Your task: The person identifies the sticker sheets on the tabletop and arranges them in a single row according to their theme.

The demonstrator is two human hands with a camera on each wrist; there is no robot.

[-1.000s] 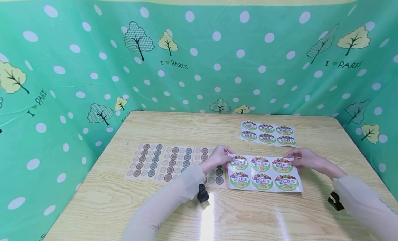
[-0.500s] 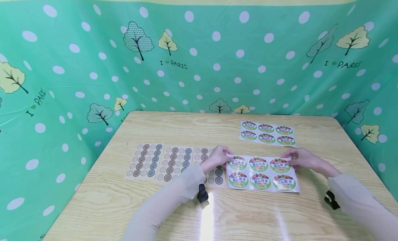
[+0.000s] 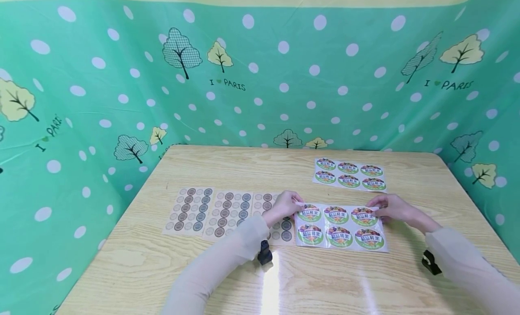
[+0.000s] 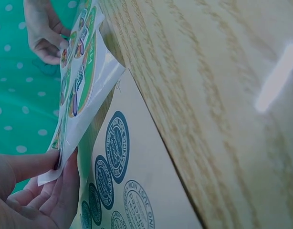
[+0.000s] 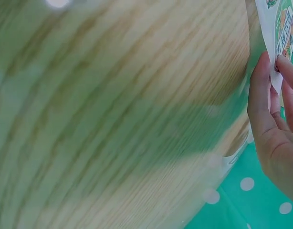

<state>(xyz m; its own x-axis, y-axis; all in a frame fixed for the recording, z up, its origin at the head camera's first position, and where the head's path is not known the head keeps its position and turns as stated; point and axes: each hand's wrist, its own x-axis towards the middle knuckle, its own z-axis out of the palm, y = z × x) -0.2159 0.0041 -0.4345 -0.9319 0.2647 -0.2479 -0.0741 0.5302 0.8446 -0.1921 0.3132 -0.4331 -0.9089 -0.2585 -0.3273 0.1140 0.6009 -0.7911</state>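
Observation:
Both hands hold one white sticker sheet (image 3: 323, 224) with several oval fruit labels in two rows. My left hand (image 3: 286, 204) pinches its far left corner; in the left wrist view the thumb lies on the printed face and the fingers (image 4: 65, 191) are behind it. With thumb and fingers my right hand (image 3: 392, 206) pinches the far right corner, also seen in the right wrist view, where the hand (image 5: 275, 124) is at the right edge. The sheet's near edge hangs toward the table. Beneath the left hand lies a beige sheet of round stickers (image 4: 146, 162), partly hidden by hand and sleeve.
Two more beige sheets of round stickers, one at far left (image 3: 178, 212) and one beside it (image 3: 212, 220), lie in a row. A second fruit-label sheet (image 3: 337, 170) lies farther back. The wooden table (image 3: 325, 283) meets a green dotted curtain (image 3: 243, 107) behind.
The held fruit-label sheet has shifted slightly left, and the right hand has moved left with it. The left hand has barely moved. The sheets on the table are unchanged.

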